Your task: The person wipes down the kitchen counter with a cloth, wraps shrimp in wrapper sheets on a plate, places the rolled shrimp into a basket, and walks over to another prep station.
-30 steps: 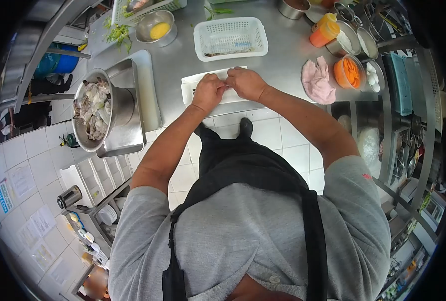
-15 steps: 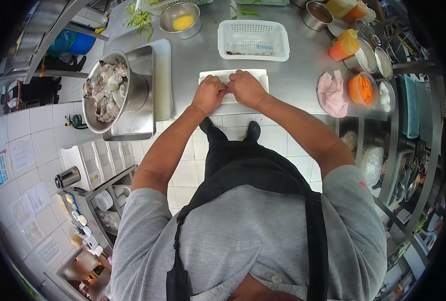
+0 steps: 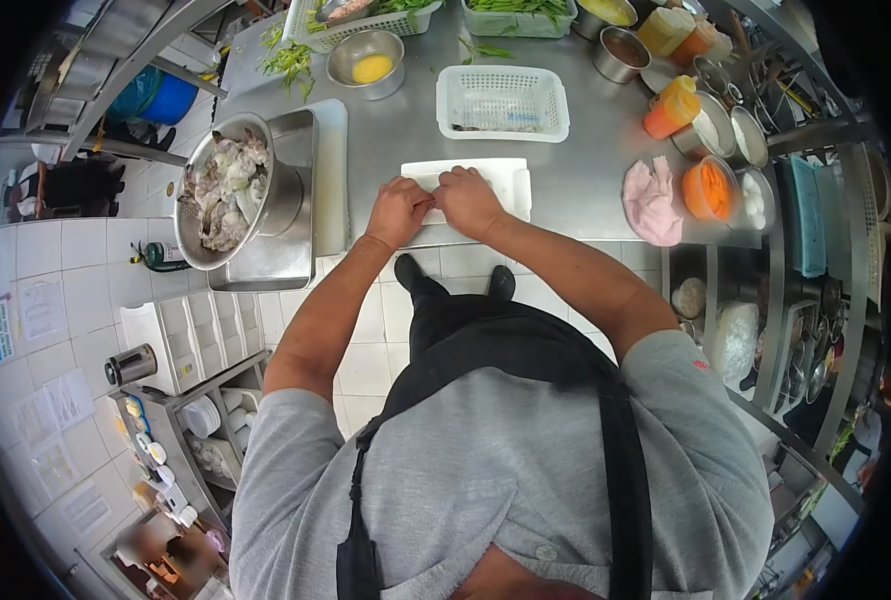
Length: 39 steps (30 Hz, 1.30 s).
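My left hand point(image 3: 400, 211) and my right hand point(image 3: 468, 203) meet over a shallow white tray point(image 3: 511, 186) at the table's near edge. The fingers of both are closed and their tips come together. Whatever they pinch is too small and too covered to make out. Just beyond the tray stands a white perforated basket point(image 3: 560, 105), with a few small greyish pieces along its near side. To the left, a metal colander point(image 3: 182, 240) is heaped with raw, greyish seafood point(image 3: 233, 190) that looks like shrimp.
Under the colander is a metal pan point(image 3: 295, 240), beside a pale cutting board point(image 3: 333, 170). A bowl with yellow liquid point(image 3: 371, 69) sits farther back. At right are a pink cloth point(image 3: 651, 200), a tub of orange shreds point(image 3: 707, 190) and squeeze bottles point(image 3: 671, 108).
The camera view has shifted, showing more of the table's far side with its green vegetables. My hands stay together over the white tray, fingers still closed.
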{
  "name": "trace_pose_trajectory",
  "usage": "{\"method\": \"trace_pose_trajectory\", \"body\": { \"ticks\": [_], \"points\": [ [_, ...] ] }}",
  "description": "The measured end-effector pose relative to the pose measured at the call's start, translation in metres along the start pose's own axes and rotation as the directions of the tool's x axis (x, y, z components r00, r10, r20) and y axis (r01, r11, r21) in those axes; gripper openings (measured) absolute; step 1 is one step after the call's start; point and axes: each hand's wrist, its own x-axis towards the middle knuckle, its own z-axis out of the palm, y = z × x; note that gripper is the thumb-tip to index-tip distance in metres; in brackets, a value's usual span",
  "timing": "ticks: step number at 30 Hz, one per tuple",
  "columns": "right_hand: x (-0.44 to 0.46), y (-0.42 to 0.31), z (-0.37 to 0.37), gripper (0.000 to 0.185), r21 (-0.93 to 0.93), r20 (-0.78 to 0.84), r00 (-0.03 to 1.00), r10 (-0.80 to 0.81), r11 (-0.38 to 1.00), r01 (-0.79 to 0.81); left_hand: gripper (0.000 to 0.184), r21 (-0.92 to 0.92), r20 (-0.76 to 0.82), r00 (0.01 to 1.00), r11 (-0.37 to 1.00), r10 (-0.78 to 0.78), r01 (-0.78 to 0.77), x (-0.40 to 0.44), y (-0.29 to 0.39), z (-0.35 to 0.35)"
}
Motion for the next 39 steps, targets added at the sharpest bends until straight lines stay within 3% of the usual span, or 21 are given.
{"method": "trace_pose_trajectory", "body": {
  "ticks": [7, 9, 10, 12, 13, 15, 17, 24, 26, 30, 32, 33, 39],
  "points": [
    [0.007, -0.029, 0.010, 0.014, -0.220, 0.015, 1.000, 0.017, 0.975, -0.014, 0.012, 0.036, 0.029, 0.999, 0.999, 0.021, -0.022, -0.005, -0.010, 0.001],
    [0.004, -0.026, 0.002, 0.014, -0.250, 0.031, 0.999, 0.023, 0.968, -0.015, 0.011, 0.232, 0.164, 0.982, 0.971, -0.089, 0.049, -0.004, -0.003, -0.004],
    [0.001, -0.016, -0.004, 0.013, -0.185, 0.035, 0.999, 0.018, 0.983, -0.011, 0.011, 0.238, 0.166, 0.983, 0.970, -0.082, 0.041, -0.001, 0.008, -0.007],
    [-0.004, 0.011, -0.015, 0.013, -0.115, 0.028, 1.000, 0.014, 0.993, -0.011, 0.025, 0.218, -0.041, 0.998, 0.975, -0.039, 0.047, 0.008, 0.036, -0.006],
    [-0.012, 0.030, -0.020, 0.012, -0.051, -0.007, 1.000, 0.028, 0.998, -0.028, 0.027, 0.219, -0.062, 0.998, 0.975, -0.033, 0.046, 0.012, 0.048, -0.003],
    [-0.025, 0.044, -0.019, 0.011, 0.030, -0.029, 0.998, 0.049, 0.998, -0.049, 0.023, 0.145, 0.005, 0.998, 0.988, -0.057, 0.056, 0.018, 0.049, 0.019],
    [-0.027, 0.053, -0.026, 0.012, 0.046, 0.093, 0.996, 0.014, 0.999, -0.019, 0.012, 0.054, 0.039, 0.998, 0.997, -0.051, 0.048, 0.025, 0.043, 0.036],
    [-0.030, 0.049, -0.026, 0.010, 0.077, 0.083, 0.996, 0.037, 0.996, -0.044, 0.009, 0.026, 0.054, 0.999, 1.000, -0.010, 0.009, 0.029, 0.044, 0.035],
    [-0.028, 0.051, -0.023, 0.010, 0.014, 0.067, 0.998, 0.000, 1.000, -0.001, 0.014, 0.074, 0.140, 0.990, 0.997, -0.010, 0.000, 0.032, 0.041, 0.031],
    [-0.040, 0.067, -0.041, 0.013, 0.043, 0.038, 0.998, -0.057, 0.998, 0.056, 0.021, 0.102, 0.134, 0.991, 0.995, -0.012, -0.002, 0.040, 0.059, 0.019],
    [-0.049, 0.074, -0.035, 0.015, 0.067, 0.047, 0.999, 0.027, 0.997, -0.031, 0.028, 0.092, 0.025, 0.999, 0.995, -0.028, 0.026, 0.035, 0.070, 0.029],
    [-0.052, 0.075, -0.036, 0.014, 0.133, 0.057, 0.998, 0.021, 0.991, -0.029, 0.024, 0.065, 0.074, 0.995, 0.996, -0.073, 0.069, 0.038, 0.072, 0.036],
    [-0.044, 0.072, -0.038, 0.012, 0.073, 0.142, 0.989, 0.033, 0.996, -0.044, 0.014, 0.022, 0.073, 0.996, 0.998, -0.060, 0.059, 0.040, 0.063, 0.053]
  ]
}}
